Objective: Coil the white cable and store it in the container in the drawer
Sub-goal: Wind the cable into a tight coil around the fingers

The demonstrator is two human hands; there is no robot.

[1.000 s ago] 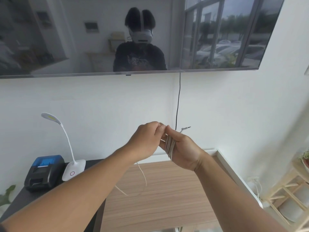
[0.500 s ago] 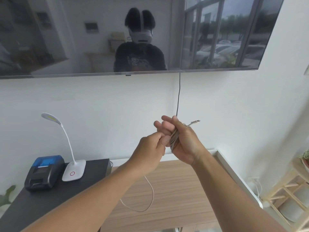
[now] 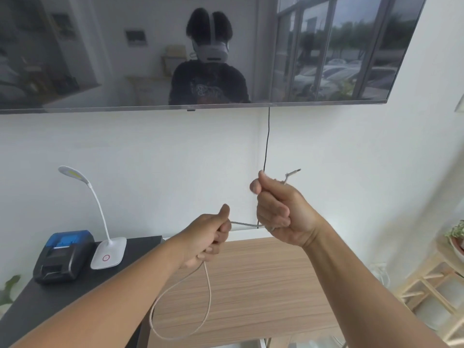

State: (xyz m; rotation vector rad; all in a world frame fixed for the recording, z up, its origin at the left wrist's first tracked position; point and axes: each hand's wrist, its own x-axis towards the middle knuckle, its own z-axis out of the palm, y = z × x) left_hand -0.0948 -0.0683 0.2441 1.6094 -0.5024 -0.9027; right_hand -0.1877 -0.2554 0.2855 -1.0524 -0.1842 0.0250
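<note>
Cable (image 3: 208, 292) white, light, limp | right hand (image 3: 281, 217) fisted round gathered coils, plug end poking above | left hand (image 3: 208, 239) grips strand beside it, slack loop dangling below | best held at the bundle's middle

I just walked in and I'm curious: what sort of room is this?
Probably a home living room or office: a wall-mounted TV, a desk lamp beside a small printer, and a wooden cabinet top.
</note>
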